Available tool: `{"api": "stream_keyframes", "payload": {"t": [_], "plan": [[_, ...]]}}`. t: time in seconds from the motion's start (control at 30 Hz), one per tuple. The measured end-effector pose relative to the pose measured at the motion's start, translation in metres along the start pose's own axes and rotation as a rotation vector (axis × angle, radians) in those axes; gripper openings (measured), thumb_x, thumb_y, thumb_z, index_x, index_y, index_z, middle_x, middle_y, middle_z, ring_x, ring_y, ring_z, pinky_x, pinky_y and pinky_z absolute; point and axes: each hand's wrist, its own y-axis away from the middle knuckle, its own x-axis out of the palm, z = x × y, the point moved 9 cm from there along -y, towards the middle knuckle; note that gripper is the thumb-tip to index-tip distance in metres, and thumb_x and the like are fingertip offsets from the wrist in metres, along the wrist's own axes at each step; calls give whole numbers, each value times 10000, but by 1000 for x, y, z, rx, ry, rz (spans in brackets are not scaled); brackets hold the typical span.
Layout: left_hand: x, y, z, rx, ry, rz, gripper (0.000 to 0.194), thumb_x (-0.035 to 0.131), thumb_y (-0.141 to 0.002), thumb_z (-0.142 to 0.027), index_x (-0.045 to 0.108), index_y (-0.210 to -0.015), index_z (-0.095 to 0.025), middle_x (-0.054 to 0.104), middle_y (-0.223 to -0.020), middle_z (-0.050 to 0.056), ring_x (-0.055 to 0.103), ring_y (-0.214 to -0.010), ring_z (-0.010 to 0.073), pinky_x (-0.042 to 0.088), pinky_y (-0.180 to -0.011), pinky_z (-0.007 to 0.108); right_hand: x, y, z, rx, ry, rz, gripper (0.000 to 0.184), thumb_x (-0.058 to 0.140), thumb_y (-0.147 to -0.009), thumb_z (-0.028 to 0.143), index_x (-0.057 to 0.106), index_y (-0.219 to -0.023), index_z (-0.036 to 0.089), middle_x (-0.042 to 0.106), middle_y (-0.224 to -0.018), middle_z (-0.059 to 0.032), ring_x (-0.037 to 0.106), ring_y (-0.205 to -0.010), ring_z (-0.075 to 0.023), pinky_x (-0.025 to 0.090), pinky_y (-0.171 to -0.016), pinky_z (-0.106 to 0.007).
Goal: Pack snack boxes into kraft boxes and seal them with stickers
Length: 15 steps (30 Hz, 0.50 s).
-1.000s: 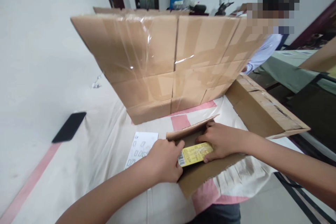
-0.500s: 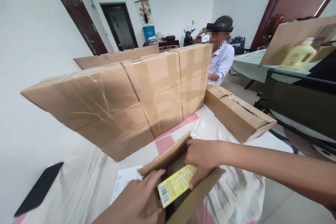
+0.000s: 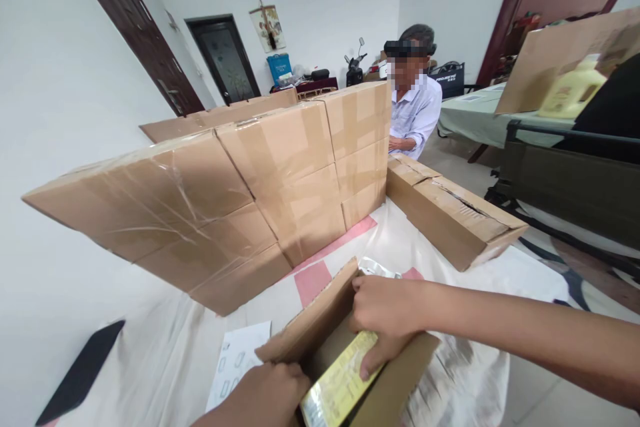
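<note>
An open brown cardboard box [image 3: 320,327] sits at the near edge of a cloth-covered table. A yellow printed packet [image 3: 337,383] lies partly inside it. My right hand [image 3: 385,313] reaches into the box, fingers curled round the packet's upper end. My left hand [image 3: 267,397] is at the bottom edge, closed on the packet's near end beside the box's left flap. The fingertips of the left hand are mostly hidden behind the box.
A wall of taped cardboard cartons [image 3: 240,193] stands behind the box. A long open carton [image 3: 450,213] lies to the right. A white printed sheet [image 3: 237,360] and a black phone [image 3: 80,373] lie on the cloth. A seated person [image 3: 413,107] is behind the cartons.
The view has tilted up from the table to the room. Both hands stayed on the packet, which has sunk deeper into the box; my left hand has dropped toward the frame's bottom edge.
</note>
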Motion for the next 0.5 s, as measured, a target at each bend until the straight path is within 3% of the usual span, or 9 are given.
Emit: {"api": "stream_keyframes", "payload": {"t": [0.1,0.2,0.33,0.5], "plan": [[6,-5,0,-82,-105,139,269,625,-813,-242,787,-1027,-225,762,-1147,103,767,-937,299,625,-835,399,3,0,-1,29,-18,13,655,650,-782,829,766,-762,185,697,-600,-40,517,-520,-172,362,-773,-386],[4,-3,-4,-145,-200,259,379,580,-844,-212,765,-1174,-189,697,-1320,164,754,-1047,375,626,-889,515,2,0,-3,21,-11,1,660,622,-808,827,761,-738,186,691,-584,-41,508,-515,-173,361,-767,-386],[-2,0,-9,-181,-239,304,450,501,-899,-204,703,-1297,-150,632,-1420,206,725,-1123,417,618,-902,581,-6,1,1,-35,31,-57,623,544,-930,742,762,-753,185,725,-635,-56,530,-532,-180,338,-743,-384],[-2,0,-3,-177,-230,295,448,511,-895,-224,686,-1305,-179,641,-1408,176,736,-1096,392,626,-900,558,-8,5,3,-53,63,-93,623,495,-969,716,731,-765,177,725,-643,-57,498,-506,-172,327,-725,-382]]}}
